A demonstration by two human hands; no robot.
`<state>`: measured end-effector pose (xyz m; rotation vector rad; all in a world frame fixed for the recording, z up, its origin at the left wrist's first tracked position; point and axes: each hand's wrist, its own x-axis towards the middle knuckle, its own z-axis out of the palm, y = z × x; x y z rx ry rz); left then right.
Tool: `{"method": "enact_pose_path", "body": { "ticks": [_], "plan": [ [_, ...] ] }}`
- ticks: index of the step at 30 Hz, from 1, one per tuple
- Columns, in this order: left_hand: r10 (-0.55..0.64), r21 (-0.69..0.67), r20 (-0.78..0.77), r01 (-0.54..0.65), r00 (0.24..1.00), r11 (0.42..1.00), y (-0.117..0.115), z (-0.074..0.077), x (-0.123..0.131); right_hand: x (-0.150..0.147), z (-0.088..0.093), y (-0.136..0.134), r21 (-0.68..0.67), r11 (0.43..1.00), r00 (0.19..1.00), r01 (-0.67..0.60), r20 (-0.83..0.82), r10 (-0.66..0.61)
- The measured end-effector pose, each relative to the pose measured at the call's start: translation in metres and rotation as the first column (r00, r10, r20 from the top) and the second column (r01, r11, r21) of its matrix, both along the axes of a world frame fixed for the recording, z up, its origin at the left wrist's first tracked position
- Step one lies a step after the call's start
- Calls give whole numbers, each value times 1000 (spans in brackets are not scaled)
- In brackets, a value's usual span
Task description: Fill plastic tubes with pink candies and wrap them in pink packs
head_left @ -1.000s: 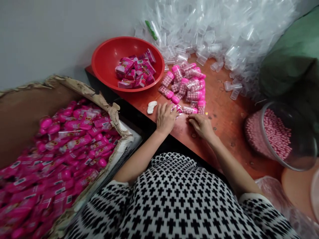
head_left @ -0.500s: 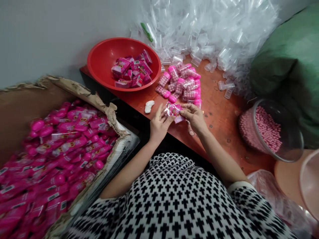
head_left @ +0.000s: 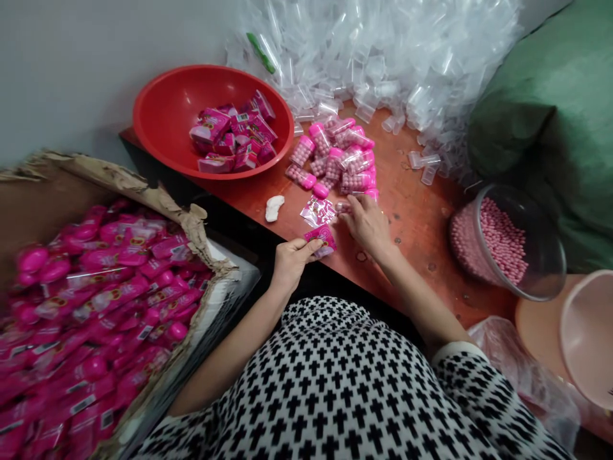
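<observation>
My left hand (head_left: 293, 260) is closed, pinching a small pink printed wrapper (head_left: 325, 239) between thumb and fingers above the table's front edge. Just beyond it, a clear and pink printed wrapper (head_left: 315, 212) lies flat on the table. My right hand (head_left: 368, 223) curls palm down at the near edge of a pile of clear bottles (head_left: 335, 163), which have pink caps and pink balls inside. At its fingertips is one such bottle (head_left: 343, 207), partly covered by the fingers.
A red bowl (head_left: 158, 137) with pink packets stands back left. The torn cardboard box (head_left: 143, 185) at left holds many pink packs. Clear empty tubes (head_left: 383, 57) are heaped behind. At right are a tub of pink balls (head_left: 502, 239), a green sack (head_left: 527, 128) and a pale basin (head_left: 589, 338).
My hands have moved apart. The left came nearer my body with the pink wrapper; the right let go of it and reached to a bottle at the pile. The view shifted slightly.
</observation>
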<state>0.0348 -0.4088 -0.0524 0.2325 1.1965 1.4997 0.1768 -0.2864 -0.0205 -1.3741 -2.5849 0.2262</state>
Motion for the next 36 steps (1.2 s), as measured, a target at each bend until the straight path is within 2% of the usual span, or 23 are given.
{"method": "enact_pose_path", "body": {
  "ticks": [2, 4, 6, 8, 10, 12, 14, 15, 18, 21, 23, 26, 28, 29, 31, 36],
  "plan": [
    [22, -10, -12, -23, 1000, 1000, 0, 1, -1, 3, -3, 10, 43, 993, 988, -111, 110, 106],
    [46, -21, -14, -47, 999, 999, 0, 2, -4, 14, -8, 15, 16, 965, 958, -260, 132, 256],
    [78, -38, 2, -78, 997, 996, 0, 2, -7, 31, -12, 14, -35, 919, 916, -392, 82, 394],
    [113, -57, 30, -111, 993, 992, 0, 2, -10, 49, -13, 7, -59, 901, 903, -430, -18, 429],
    [135, -66, 69, -130, 989, 989, 1, 3, -11, 61, -11, -3, -55, 954, 949, -296, -134, 287],
    [141, -63, 112, -134, 984, 989, 3, 4, -10, 62, -7, -14, -78, 996, 980, -31, -196, 15],
    [146, -54, 151, -139, 978, 989, 4, 5, -8, 54, -4, -23, -124, 972, 965, 199, -149, -217],
    [150, -48, 167, -144, 974, 988, 5, 5, -8, 47, -3, -25, -146, 952, 954, 270, -97, -285],
    [165, -45, 215, -159, 963, 986, 7, 6, -7, 29, -8, -27, -184, 922, 938, 342, 2, -348],
    [201, -98, 268, -181, 942, 979, 9, 7, -8, 22, -13, -28, -247, 917, 925, 313, -140, -353],
    [231, -141, 318, -195, 919, 971, 11, 9, -9, 22, -13, -34, -406, 885, 858, 226, -347, -378],
    [293, -184, 387, -238, 874, 954, 14, 12, -9, 20, -5, -55, -667, 745, 662, -31, -572, -484],
    [326, -191, 413, -269, 850, 944, 15, 12, -8, 15, 2, -74, -735, 659, 574, -158, -612, -545],
    [332, -186, 423, -278, 843, 942, 15, 12, -7, 11, 4, -83, -749, 635, 553, -189, -616, -562],
    [315, -151, 447, -276, 837, 949, 14, 11, -4, 4, 6, -95, -760, 614, 539, -212, -615, -576],
    [246, -67, 471, -244, 847, 968, 12, 9, 3, -6, 2, -99, -745, 643, 516, -178, -627, -584]
  ]
}}
